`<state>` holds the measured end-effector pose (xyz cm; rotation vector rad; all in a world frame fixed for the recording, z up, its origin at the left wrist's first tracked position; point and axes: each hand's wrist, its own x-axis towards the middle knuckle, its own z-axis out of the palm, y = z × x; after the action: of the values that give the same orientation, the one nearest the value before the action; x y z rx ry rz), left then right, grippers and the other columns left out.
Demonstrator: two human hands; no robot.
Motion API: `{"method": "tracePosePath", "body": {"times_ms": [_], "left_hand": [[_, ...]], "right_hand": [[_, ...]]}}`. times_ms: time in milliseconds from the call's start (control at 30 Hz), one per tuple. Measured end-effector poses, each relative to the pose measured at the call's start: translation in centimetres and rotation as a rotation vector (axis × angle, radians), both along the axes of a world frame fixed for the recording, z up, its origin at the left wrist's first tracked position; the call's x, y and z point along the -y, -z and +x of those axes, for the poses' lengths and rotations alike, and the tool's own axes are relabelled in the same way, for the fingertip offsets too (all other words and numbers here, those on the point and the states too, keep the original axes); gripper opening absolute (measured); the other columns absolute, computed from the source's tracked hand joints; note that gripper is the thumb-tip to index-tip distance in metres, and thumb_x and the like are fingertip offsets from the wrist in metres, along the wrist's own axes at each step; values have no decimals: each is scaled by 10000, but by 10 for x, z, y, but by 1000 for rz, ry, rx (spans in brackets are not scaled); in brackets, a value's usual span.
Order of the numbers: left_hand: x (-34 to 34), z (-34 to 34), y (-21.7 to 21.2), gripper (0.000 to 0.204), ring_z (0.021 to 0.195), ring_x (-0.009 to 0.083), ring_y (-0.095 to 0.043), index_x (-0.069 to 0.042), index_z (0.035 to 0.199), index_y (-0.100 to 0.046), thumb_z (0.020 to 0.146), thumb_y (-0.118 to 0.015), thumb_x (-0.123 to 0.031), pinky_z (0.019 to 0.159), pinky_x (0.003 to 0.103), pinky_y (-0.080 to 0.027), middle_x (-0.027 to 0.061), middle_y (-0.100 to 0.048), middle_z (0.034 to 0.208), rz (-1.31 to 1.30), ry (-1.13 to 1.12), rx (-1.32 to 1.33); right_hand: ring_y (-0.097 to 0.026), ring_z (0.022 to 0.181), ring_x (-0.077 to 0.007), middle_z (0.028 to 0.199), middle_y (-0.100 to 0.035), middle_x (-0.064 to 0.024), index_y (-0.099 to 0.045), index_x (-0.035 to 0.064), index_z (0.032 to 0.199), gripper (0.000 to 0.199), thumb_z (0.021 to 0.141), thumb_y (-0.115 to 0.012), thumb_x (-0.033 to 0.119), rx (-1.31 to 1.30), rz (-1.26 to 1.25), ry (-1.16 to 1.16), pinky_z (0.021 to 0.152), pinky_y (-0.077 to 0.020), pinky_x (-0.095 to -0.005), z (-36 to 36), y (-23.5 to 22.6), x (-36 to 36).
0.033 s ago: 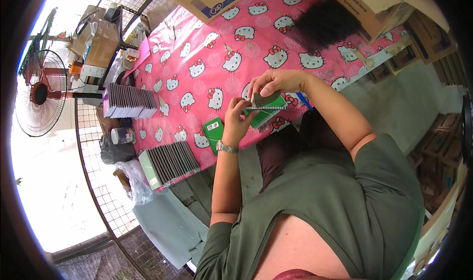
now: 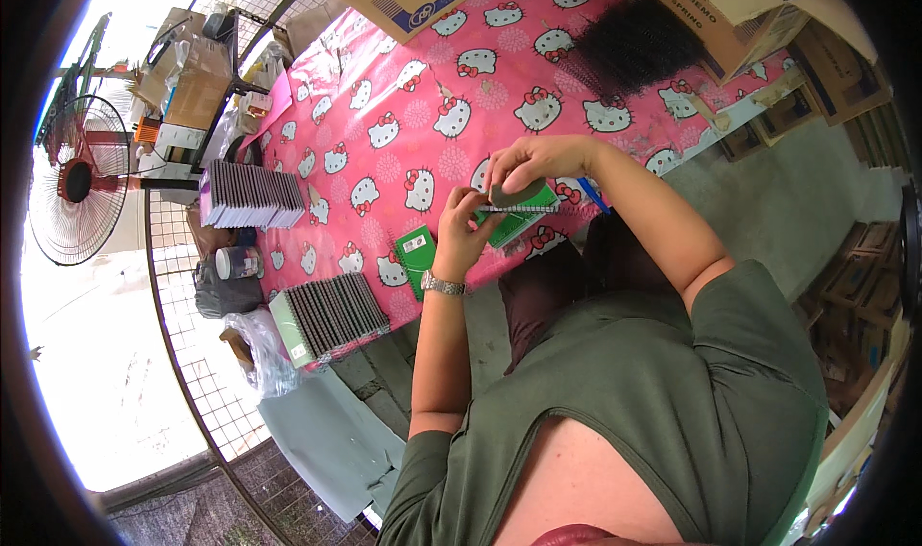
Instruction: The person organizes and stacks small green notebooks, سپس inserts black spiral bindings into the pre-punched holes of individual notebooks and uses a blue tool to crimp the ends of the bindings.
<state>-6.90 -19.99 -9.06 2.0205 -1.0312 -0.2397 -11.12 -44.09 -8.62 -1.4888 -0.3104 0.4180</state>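
Observation:
Over the near edge of the table, both hands hold a small spiral notebook (image 2: pixel 521 197) with a grey-brown cover, its coiled edge turned toward me. My left hand (image 2: pixel 467 224), wearing a metal wristwatch, pinches the coil's left end. Curled over the top of the cover, my right hand (image 2: pixel 528 165) grips it from above; some of its fingertips are hidden. Just beneath lies a green notebook (image 2: pixel 514 229), partly covered by the hands. Another green spiral notebook (image 2: pixel 416 248) rests left of my left wrist. A slim blue thing (image 2: pixel 595 195) sits by my right wrist.
A pink patterned cloth covers the table (image 2: pixel 384 186). Stacked notebooks stand at its left edge, one purple-ended row (image 2: pixel 252 196) and one green-ended row (image 2: pixel 329 318). Cardboard boxes (image 2: pixel 408 3) and a heap of black coils (image 2: pixel 639 47) occupy the far side. A fan (image 2: pixel 79 181) stands left.
The grey-brown cover lies slightly flatter under my right fingers, which have shifted a little. Everything else looks the same.

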Motion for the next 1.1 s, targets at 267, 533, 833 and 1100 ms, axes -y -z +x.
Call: {"method": "tracePosePath", "body": {"times_ms": [267,533,833,1100], "left_hand": [[-1,16,15,291,765,175,-639,26,960,-636,739,-811,-47,679,293,-516,86,-616,934,-103,16,-166],[-6,14,22,225,749,108,-631,15,994,-638,807,-761,-3,647,252,-509,50,-645,867,-182,-83,-363],[-37,-18,37,144,650,108,-645,23,1086,-614,950,-623,-23,585,229,-522,30,-647,839,-363,-434,-389],[-15,-31,32,134,699,73,-623,29,1063,-649,931,-634,9,566,232,-519,46,-661,854,-496,-452,-262]], "right_hand": [[-598,849,-91,918,-662,-2,-727,60,985,343,825,-754,362,-48,-350,49,766,-462,-247,14,-4,-3],[-601,1054,-237,1134,-648,-96,-693,54,1038,404,810,-745,383,302,-996,500,925,-465,-367,30,18,9],[-467,1251,-397,1329,-527,-200,-537,7,1319,623,830,-720,348,428,-1351,730,1058,-381,-483,-117,68,-2],[-527,1142,-328,1200,-570,-153,-570,26,1280,565,787,-723,257,567,-736,778,1012,-412,-439,-120,1,-58]]}}
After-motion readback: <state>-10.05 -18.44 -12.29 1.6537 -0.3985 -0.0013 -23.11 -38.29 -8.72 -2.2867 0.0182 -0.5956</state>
